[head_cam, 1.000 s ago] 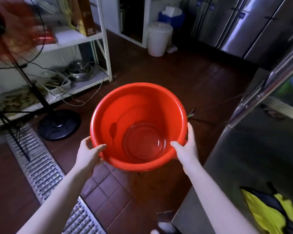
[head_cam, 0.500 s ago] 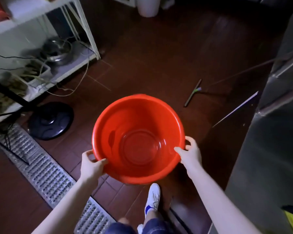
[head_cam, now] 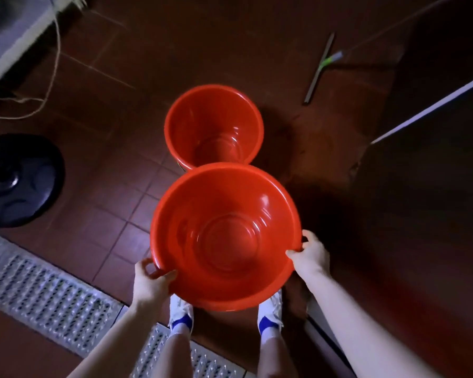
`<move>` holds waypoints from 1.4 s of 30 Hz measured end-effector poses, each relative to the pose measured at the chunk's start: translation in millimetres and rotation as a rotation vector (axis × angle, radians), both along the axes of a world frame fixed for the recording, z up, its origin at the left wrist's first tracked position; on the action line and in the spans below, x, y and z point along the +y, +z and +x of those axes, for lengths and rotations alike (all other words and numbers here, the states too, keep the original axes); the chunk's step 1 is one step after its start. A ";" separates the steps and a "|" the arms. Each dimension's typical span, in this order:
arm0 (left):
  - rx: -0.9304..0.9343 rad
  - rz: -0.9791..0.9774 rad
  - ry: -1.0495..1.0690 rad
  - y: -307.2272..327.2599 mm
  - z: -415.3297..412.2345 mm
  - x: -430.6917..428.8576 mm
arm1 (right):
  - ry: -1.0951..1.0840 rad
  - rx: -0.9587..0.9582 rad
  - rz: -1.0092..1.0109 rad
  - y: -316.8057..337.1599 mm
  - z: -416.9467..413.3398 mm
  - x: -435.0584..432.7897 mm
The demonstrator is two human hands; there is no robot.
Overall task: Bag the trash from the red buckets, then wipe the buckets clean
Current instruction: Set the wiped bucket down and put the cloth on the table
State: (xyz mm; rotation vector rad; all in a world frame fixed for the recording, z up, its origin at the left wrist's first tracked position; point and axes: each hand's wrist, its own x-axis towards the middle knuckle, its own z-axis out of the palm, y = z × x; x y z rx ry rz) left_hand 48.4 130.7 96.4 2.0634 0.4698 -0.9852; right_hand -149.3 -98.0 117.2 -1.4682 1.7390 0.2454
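The left hand (head_cam: 150, 282) and right hand (head_cam: 309, 255) grip the near bucket (head_cam: 224, 241) by its rim, so it should probably go down level, clear of the far bucket (head_cam: 213, 126).

near bucket (head_cam: 224, 236), far bucket (head_cam: 213, 124) behind it, squeegee (head_cam: 318, 69) right, fan base (head_cam: 19, 178) left

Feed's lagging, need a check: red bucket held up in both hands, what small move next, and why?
Probably lower the held bucket onto the floor tiles beside the second bucket. The left hand and right hand grip its rim; it looks empty; the second stands upright ahead.
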 end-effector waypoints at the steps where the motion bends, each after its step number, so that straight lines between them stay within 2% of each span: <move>1: 0.009 0.003 -0.027 -18.7 5.6 1.4 | -0.016 0.013 -0.002 -19.5 2.9 4.0; 4: 0.031 0.022 -0.105 -69.6 22.1 4.2 | -0.074 0.037 -0.016 -73.5 10.9 14.8; 9: 0.049 0.189 -0.296 -130.6 37.0 13.1 | -0.122 0.044 -0.031 -140.4 14.0 30.6; 13: 0.025 0.276 -0.466 -160.0 36.0 15.8 | -0.091 0.042 -0.048 -177.7 9.8 29.8; 18: 0.009 0.293 -0.636 -178.7 23.6 9.1 | -0.027 0.001 -0.128 -203.6 3.9 11.8; 21: -0.040 0.340 -0.725 -177.0 16.7 0.9 | 0.195 0.075 -0.190 -199.4 -3.1 3.2; 23: -0.166 0.343 -0.715 -171.7 17.3 -6.4 | 0.543 0.156 -0.346 -191.7 -9.6 1.8; 25: -0.348 0.355 -0.721 -164.1 17.5 -15.2 | 0.939 0.147 -0.466 -187.6 -14.3 2.1; 27: -0.460 0.389 -0.790 -158.8 15.3 -25.1 | 1.236 0.071 -0.399 -189.0 -16.3 4.3; 29: -0.466 0.427 -0.851 -157.6 10.2 -34.5 | 1.389 0.047 -0.297 -194.6 -19.6 6.6; 31: -0.416 0.469 -0.848 -156.2 3.6 -43.8 | 1.449 0.059 -0.239 -197.7 -28.0 6.4; 34: -0.388 0.493 -0.865 -151.2 -6.0 -53.0 | 1.416 0.046 -0.191 -198.6 -45.1 0.0; 38: -0.367 0.422 -1.029 -144.5 -22.5 -65.9 | 1.328 0.074 -0.125 -195.3 -74.2 -14.8; 42: -0.331 0.313 -1.095 -138.5 -49.4 -88.2 | 1.286 0.160 -0.068 -189.9 -111.6 -29.0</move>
